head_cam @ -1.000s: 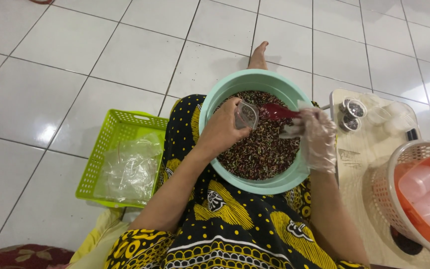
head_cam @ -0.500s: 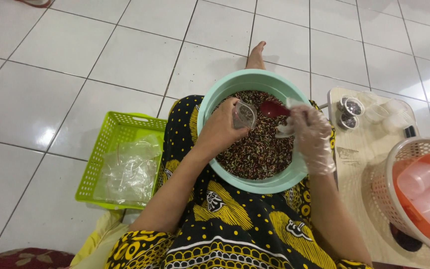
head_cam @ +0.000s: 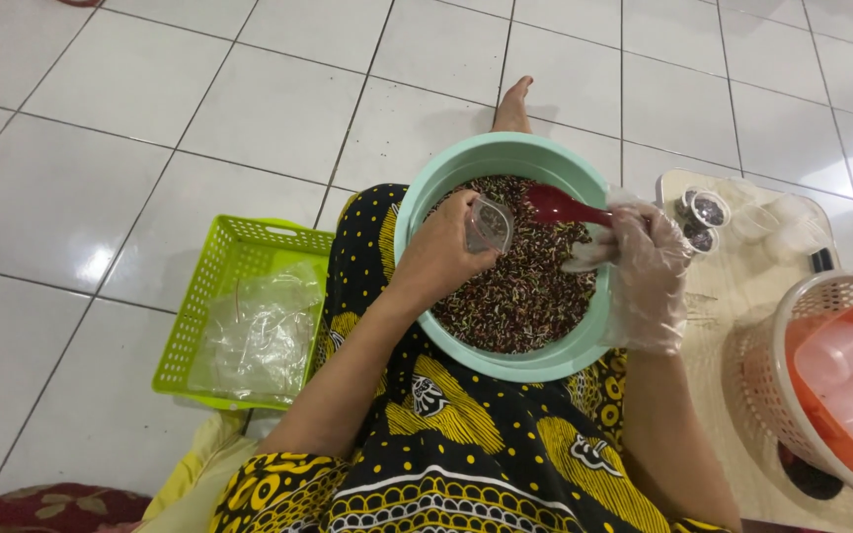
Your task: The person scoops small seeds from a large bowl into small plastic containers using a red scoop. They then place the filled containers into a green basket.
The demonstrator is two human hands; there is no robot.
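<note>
While two filled cups (head_cam: pixel 703 219) are sitting far right, our left hand (head_cam: pixel 443 255) is gripping a small cup (head_cam: pixel 489 225) and our gloved right hand (head_cam: pixel 646 259) is clutching the red spoon (head_cam: pixel 560 205) over the mix-filled bowl (head_cam: pixel 426 197).

Open white tiled floor (head_cam: pixel 150 128) lies left and ahead — the lime-green plastic basket (head_cam: pixel 239 247) blocks the near left, the woven round basket (head_cam: pixel 772 336) crowds the right.
</note>
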